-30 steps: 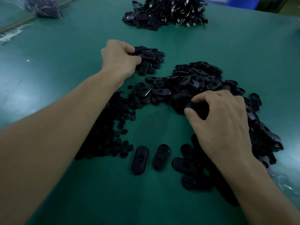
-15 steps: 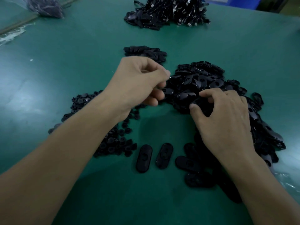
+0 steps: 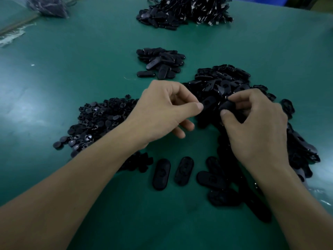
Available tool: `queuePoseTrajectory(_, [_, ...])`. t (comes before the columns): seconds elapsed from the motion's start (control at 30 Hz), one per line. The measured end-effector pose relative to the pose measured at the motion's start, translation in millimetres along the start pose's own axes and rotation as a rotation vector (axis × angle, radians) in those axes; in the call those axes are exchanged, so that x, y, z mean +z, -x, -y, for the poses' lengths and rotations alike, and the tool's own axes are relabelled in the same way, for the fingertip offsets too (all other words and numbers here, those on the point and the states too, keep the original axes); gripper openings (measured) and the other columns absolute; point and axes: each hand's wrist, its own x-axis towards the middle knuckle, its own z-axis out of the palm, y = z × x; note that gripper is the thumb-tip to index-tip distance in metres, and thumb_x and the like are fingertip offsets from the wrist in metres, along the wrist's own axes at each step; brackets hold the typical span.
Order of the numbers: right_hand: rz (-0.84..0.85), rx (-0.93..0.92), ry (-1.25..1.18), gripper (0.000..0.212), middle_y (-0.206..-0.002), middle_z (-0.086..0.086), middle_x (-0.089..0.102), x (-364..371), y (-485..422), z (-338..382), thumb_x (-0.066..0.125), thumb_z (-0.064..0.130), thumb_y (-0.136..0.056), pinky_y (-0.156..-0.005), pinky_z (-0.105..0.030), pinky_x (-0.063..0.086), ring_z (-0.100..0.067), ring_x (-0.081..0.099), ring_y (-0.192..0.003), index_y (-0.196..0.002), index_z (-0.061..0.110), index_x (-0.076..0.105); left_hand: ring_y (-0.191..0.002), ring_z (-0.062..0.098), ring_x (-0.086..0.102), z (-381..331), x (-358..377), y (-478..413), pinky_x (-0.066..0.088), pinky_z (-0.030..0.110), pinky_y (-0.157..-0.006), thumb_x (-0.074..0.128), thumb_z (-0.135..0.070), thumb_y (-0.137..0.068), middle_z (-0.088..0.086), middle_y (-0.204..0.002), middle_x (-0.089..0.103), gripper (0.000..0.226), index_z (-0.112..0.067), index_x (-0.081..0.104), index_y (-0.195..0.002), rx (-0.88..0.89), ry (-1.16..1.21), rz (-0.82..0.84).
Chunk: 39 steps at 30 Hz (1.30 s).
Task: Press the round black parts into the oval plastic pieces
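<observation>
**Hands meet over the heaps on a green bench**

A dull green table (image 3: 86,69) fills the view, strewn with black plastic. At its far left corner lies a clear plastic bag (image 3: 48,6), bulging with dark parts too blurred to name. A far pile (image 3: 185,11) of black pieces mixed with pale glints sits at the top edge, and a small pile of ovals (image 3: 160,62) lies nearer.

The round black parts (image 3: 100,121) are spread in a low drift under the left forearm. The heap of oval plastic pieces (image 3: 223,82) rises to the right and trails down beside the right wrist. Two loose ovals (image 3: 161,174) lie side by side near the front.

The right hand (image 3: 257,127) grips one oval piece (image 3: 228,105) between thumb and curled fingers, just above the heap. The left hand (image 3: 162,112) has its fingers curled, thumb tip pressed to forefinger. Whether anything is pinched there cannot be told against the dark pieces behind. The two hands are near each other, not touching.
</observation>
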Motion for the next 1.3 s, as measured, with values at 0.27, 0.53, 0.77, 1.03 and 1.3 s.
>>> queuePoseTrajectory(0.27, [-0.195,-0.055,-0.331,0.009,-0.079,0.021,0.065,-1.8,-2.3,4.5,0.068,0.022,-0.092,-0.068,-0.009,0.047,0.003,0.064,-0.075,-0.094,0.03,0.065,-0.064,0.015,0.074,0.9,1.6,1.0,0.054,0.023,-0.047,0.078,-0.009,-0.085,0.0,-0.068,0.074,0.005,-0.011,0.073,-0.086,0.018,0.047,0.022])
queuePoseTrajectory(0.53, [-0.069,-0.054,-0.7,0.014,-0.084,0.013,0.075,0.3,-3.3,8.0,0.072,0.017,-0.09,-0.073,-0.015,0.052,-0.005,0.071,-0.079,-0.091,0.03,0.07,-0.065,0.011,0.071,-3.0,0.7,0.7,0.052,0.021,-0.047,0.072,-0.001,-0.087,0.004,-0.075,0.075,0.01,-0.008,0.074,-0.095,0.047,0.203,0.068])
queuePoseTrajectory(0.77, [-0.053,-0.033,-0.755,0.011,-0.083,0.009,0.076,0.7,-4.1,5.6,0.074,0.019,-0.088,-0.073,-0.017,0.053,-0.007,0.071,-0.077,-0.088,0.029,0.071,-0.066,0.01,0.07,-2.6,-0.9,0.4,0.052,0.021,-0.048,0.072,-0.002,-0.087,0.003,-0.076,0.074,0.011,-0.01,0.075,-0.095,0.046,0.218,0.053])
queuePoseTrajectory(1.03, [-0.009,-0.155,-0.624,0.016,-0.087,0.023,0.074,1.8,3.2,14.1,0.073,0.018,-0.091,-0.073,-0.012,0.053,0.0,0.071,-0.082,-0.097,0.031,0.066,-0.071,0.01,0.06,0.0,-4.5,-2.8,0.051,0.022,-0.054,0.074,-0.022,-0.09,0.014,-0.089,0.074,0.008,-0.021,0.077,-0.098,0.138,0.005,0.064])
queuePoseTrajectory(1.3, [0.259,-0.447,-0.041,0.027,-0.102,0.012,0.063,10.4,17.4,26.5,0.063,0.032,-0.096,-0.087,-0.032,0.047,-0.012,0.054,-0.099,-0.122,0.025,0.067,-0.069,0.014,0.069,2.4,-20.3,-14.3,0.057,0.025,-0.066,0.07,-0.012,-0.093,-0.002,-0.071,0.071,0.007,-0.014,0.064,-0.089,0.119,0.223,-0.347])
